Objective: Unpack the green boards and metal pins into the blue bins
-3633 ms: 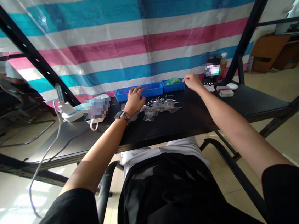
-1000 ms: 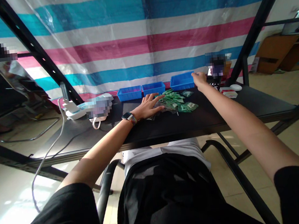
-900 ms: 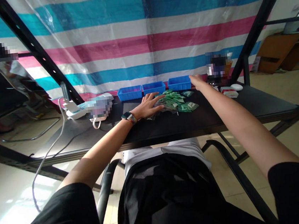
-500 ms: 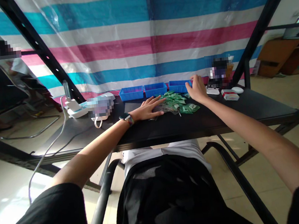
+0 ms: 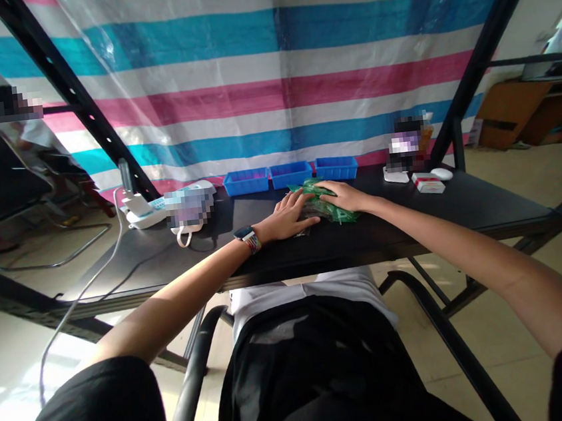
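A pile of small green plastic packets (image 5: 344,214) lies on the black table, with some clear packets (image 5: 313,208) at its left side. My left hand (image 5: 289,216), fingers spread, rests over the left part of the pile. From the right, my right hand (image 5: 344,197) lies on top of the green packets with its fingers stretched out. Both hands are open, and what lies under the palms is hidden. Behind the pile stand three blue bins in a row: a left bin (image 5: 246,182), a middle bin (image 5: 291,175) and a right bin (image 5: 336,168).
At the left stand a power strip (image 5: 141,212) with a cable and a pale pouch-like item (image 5: 193,206), partly blurred. A small red-and-white box (image 5: 429,183) and a white rounded object (image 5: 442,174) are at the right. A striped sheet (image 5: 249,100) hangs behind. A person sits far left.
My right hand has come from beside the right bin, down and left onto the green packets. The packets are gathered closer together. My left hand stays by the pile, slightly lower in view.
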`<state>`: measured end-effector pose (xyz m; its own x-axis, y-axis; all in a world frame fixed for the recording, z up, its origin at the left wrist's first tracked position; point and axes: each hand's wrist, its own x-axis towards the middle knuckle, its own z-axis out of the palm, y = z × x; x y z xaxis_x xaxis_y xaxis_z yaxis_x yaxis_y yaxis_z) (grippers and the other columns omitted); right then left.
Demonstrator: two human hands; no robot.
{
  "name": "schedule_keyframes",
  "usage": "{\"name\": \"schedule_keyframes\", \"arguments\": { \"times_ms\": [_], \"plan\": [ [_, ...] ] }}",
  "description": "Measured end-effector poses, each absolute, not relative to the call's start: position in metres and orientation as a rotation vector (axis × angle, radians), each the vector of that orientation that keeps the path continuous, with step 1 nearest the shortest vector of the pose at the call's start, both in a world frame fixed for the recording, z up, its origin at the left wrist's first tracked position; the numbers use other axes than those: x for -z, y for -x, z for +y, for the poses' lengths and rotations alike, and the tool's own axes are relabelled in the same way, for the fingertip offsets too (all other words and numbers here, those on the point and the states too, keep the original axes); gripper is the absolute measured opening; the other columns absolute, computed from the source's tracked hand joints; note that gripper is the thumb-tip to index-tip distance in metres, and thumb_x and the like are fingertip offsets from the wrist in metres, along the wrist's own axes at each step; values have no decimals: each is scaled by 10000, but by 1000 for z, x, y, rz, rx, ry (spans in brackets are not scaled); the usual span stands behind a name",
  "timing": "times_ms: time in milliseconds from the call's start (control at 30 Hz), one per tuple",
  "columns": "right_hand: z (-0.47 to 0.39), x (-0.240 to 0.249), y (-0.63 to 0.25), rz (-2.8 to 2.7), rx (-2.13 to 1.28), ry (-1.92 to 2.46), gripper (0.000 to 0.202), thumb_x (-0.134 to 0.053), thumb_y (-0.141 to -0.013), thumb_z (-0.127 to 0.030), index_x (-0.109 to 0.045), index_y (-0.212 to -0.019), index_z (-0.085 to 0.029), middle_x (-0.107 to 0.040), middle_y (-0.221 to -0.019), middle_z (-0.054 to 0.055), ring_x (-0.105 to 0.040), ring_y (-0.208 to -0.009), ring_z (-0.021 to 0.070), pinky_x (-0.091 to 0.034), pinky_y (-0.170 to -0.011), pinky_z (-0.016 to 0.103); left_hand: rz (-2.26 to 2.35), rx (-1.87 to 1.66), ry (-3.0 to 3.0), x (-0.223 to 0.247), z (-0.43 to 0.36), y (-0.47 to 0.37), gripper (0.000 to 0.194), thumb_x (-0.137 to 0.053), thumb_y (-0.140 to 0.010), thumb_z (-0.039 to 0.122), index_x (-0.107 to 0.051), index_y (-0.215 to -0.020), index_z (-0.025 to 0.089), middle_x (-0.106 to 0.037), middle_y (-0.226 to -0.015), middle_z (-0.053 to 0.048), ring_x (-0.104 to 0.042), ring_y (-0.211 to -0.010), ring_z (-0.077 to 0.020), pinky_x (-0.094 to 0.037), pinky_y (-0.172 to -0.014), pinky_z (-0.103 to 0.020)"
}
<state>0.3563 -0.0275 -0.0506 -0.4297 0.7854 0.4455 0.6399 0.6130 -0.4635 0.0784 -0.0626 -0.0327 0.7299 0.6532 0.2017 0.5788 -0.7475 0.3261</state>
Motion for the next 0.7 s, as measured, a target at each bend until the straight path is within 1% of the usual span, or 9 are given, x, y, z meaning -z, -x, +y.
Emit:
{"name": "schedule_keyframes", "arguments": {
  "times_ms": [100, 233, 333, 400, 467, 567, 633, 700],
  "plan": [
    [-30, 49, -346, -2243, -339, 1024, 474, -651, -1023, -419, -703, -1468, -264, -689, -1555, 98, -625, -1474, 335, -442, -1281, 549, 1089, -542, -2664, 39, -71, -81, 899, -501, -990, 820, -357, -1679, 259, -240, -1812, -211, -153, -1713, -444, -223, -1340, -685],
    [-29, 45, -334, -2283, -375, 953, 507, -634, -1026, -545, -731, -1447, -281, -739, -1475, 89, -624, -1468, 354, -453, -1266, 541, 1209, -633, -2637, 43, -83, -80, 890, -516, -991, 817, -354, -1650, 242, -205, -1811, -232, -133, -1703, -484, -211, -1327, -718],
    [-28, 41, -331, -2269, -332, 911, 532, -632, -1009, -616, -766, -1387, -267, -761, -1419, 108, -654, -1418, 358, -463, -1251, 530, 1262, -727, -2669, 40, -91, -79, 875, -532, -972, 844, -425, -1579, 223, -263, -1781, -235, -158, -1688, -486, -189, -1332, -712],
    [-27, 39, -334, -2201, -305, 899, 523, -596, -1020, -619, -775, -1345, -250, -768, -1390, 118, -685, -1363, 343, -491, -1220, 512, 1276, -816, -2685, 35, -95, -79, 873, -549, -949, 870, -472, -1532, 225, -325, -1745, -226, -221, -1661, -473, -206, -1329, -701],
    [-23, 37, -341, -2073, -314, 934, 494, -522, -1047, -575, -775, -1286, -225, -792, -1304, 126, -735, -1254, 321, -555, -1135, 489, 1257, -892, -2675, 30, -96, -80, 839, -526, -963, 865, -495, -1514, 232, -406, -1686, -212, -322, -1606, -451, -259, -1314, -683],
    [-11, 34, -353, -1834, -301, 1121, 427, -440, -1054, -449, -770, -1157, -197, -815, -1113, 120, -776, -1011, 279, -626, -956, 433, 1169, -909, -2661, 21, -89, -87, 716, -449, -1040, 773, -526, -1508, 237, -527, -1576, -188, -446, -1512, -420, -340, -1281, -648],
    [1, 30, -359, -1740, -266, 1270, 374, -446, -1028, -366, -771, -1100, -196, -817, -1067, 104, -756, -847, 243, -630, -865, 392, 1097, -857, -2705, 14, -76, -97, 683, -446, -1055, 722, -551, -1504, 218, -548, -1570, -185, -471, -1495, -404, -367, -1274, -615],
    [15, 26, -361, -1769, -284, 1354, 350, -452, -1002, -290, -778, -1096, -204, -826, -1109, 79, -708, -706, 200, -619, -802, 359, 1022, -736, -2787, 8, -57, -110, 690, -448, -1054, 695, -564, -1518, 197, -524, -1632, -185, -456, -1524, -390, -370, -1279, -587]
  ]
}}
